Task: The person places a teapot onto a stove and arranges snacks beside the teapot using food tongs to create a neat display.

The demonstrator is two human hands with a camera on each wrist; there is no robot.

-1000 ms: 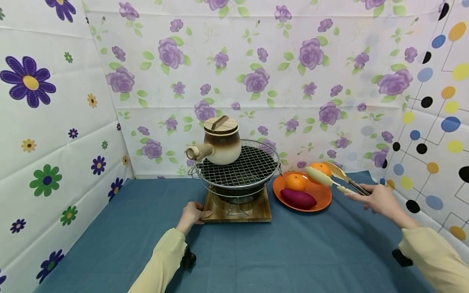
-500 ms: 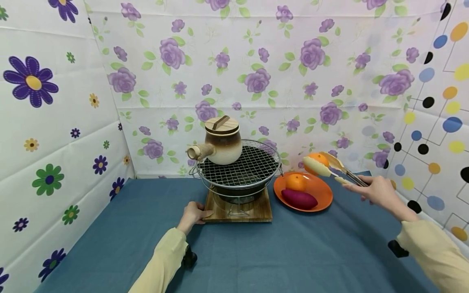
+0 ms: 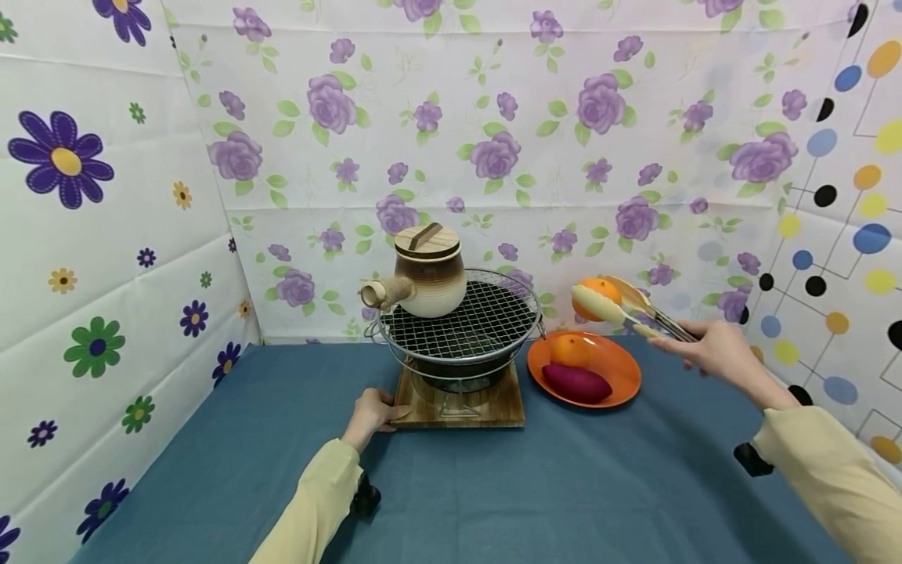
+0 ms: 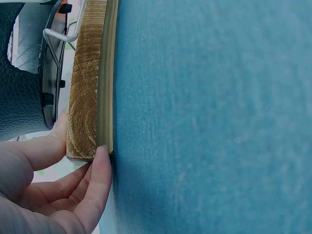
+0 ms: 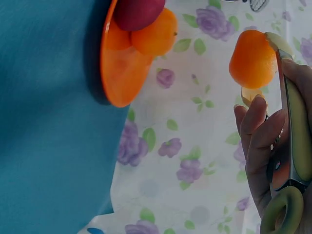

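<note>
Right of the frame: right hand (image 3: 720, 352), curled round cream-headed tongs (image 3: 610, 310), which clasped a plump, bright orange (image 5: 252, 59); lower centre: left hand (image 3: 369, 411), pinching a brown, grained board (image 3: 495, 407)

Pot (image 3: 438, 290) on grill (image 3: 493, 325) on board (image 3: 503, 409); plate (image 3: 623, 376) w/ orange (image 3: 569, 352) to R

Just behind my bare left hand (image 3: 369, 417) begins a loose, pale yellow cloth sleeve (image 3: 310, 493), lightly creased. Behind my bare right hand (image 3: 726, 352) — past some uncovered wrist — comes a matching pale yellow cloth cuff (image 3: 782, 435). On each arm's inner side, behind the hand, shows a small blocky black device — left (image 3: 365, 499) and right (image 3: 752, 460).
</note>
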